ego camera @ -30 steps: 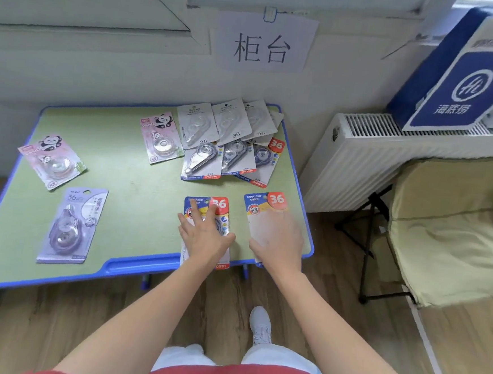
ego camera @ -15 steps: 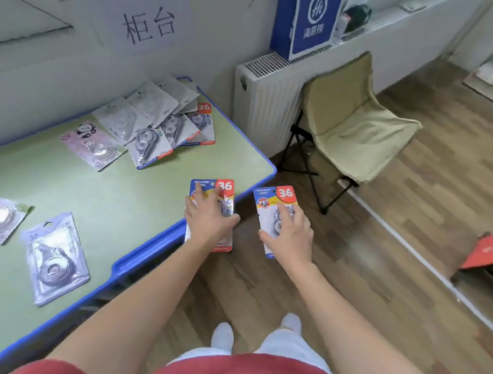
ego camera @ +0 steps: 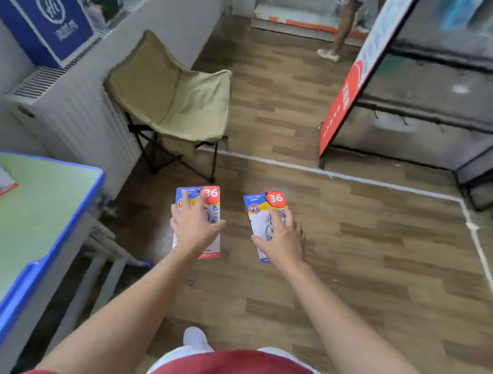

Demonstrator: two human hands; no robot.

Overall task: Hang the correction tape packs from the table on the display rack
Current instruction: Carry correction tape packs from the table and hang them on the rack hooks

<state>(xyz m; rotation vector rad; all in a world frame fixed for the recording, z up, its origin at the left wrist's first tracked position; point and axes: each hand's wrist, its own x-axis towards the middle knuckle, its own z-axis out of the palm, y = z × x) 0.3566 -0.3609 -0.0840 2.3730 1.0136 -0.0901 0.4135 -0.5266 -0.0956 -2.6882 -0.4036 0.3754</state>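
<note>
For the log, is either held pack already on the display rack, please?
No, the left hand grips the left pack, the right hand the right pack.

L pack (ego camera: 209, 194), R pack (ego camera: 259, 210) show "36" (R: "PET").

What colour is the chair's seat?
The seat is beige, on a black frame; the head view shows it.

Both bare arms reach forward, side by side and apart. The left hand (ego camera: 195, 231) grips the left pack (ego camera: 211, 193) from above, fingers spread; the right hand (ego camera: 283, 240) grips the right pack (ego camera: 256, 209) likewise
</note>
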